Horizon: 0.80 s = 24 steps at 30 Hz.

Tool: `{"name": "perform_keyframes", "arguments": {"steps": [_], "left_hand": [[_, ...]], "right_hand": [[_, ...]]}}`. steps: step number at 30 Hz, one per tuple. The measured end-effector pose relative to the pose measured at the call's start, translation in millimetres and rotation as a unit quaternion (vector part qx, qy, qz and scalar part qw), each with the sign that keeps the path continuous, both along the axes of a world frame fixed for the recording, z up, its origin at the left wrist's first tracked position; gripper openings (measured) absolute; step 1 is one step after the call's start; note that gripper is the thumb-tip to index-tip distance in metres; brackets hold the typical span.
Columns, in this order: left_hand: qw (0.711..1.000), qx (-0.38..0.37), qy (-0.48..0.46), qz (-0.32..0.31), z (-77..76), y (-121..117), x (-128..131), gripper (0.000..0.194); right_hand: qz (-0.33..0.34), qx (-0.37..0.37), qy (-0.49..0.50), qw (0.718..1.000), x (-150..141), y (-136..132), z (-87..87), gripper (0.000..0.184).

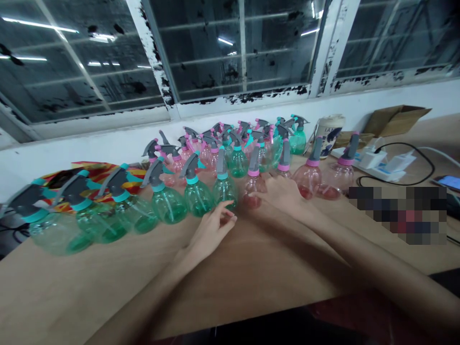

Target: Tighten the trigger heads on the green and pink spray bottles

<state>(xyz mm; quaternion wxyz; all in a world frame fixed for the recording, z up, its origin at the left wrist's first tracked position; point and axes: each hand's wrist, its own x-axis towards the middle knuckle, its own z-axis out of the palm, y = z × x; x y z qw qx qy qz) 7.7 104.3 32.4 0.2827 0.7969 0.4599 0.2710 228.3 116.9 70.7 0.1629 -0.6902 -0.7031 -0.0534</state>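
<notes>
My left hand (214,224) is open, its fingers loosely bent and apart. It lies just in front of a green spray bottle (223,186) with a teal collar and grey trigger head, and its index fingertip is close to the base. My right hand (283,194) grips a pink spray bottle (251,184) from the right: the thumb lies across its front, and the other fingers reach its right side, partly hidden. Behind this hand stands another pink bottle (284,163), its lower body covered. Both kinds are round, clear and hold a little coloured liquid.
More green bottles (168,203) line the left front, with pink bottles (306,177) to the right. Several others crowd behind against the wall. A patterned cup (329,136), an open cardboard box (397,120), a power strip with plugs (373,160) and a phone (449,182) are on the right.
</notes>
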Motion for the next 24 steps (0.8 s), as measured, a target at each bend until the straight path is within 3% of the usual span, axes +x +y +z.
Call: {"name": "perform_keyframes", "arguments": {"steps": [10, 14, 17, 20, 24], "left_hand": [[1.0, -0.011, 0.009, -0.002, -4.4, -1.5, 2.0, 0.035], [1.0, -0.024, 0.0, -0.01, -4.6, -5.4, 4.4, 0.032], [0.999, -0.031, -0.004, -0.021, -6.2, -8.1, 8.1, 0.03], [0.998, -0.037, 0.015, -0.038, -7.8, -11.5, 14.7, 0.03], [0.998, -0.037, 0.038, -0.042, -7.1, -15.9, 25.9, 0.029]], "right_hand": [[-0.031, 0.027, 0.022, 0.999, -0.2, -3.8, -4.1, 0.057], [-0.051, 0.061, 0.044, 0.996, 29.4, -23.6, -6.9, 0.05], [-0.065, 0.112, 0.121, 0.984, 61.4, -32.9, -12.9, 0.043], [-0.056, 0.138, 0.152, 0.977, 83.9, -29.7, -20.1, 0.047], [-0.029, 0.144, 0.173, 0.974, 85.6, -12.1, -27.7, 0.058]]}}
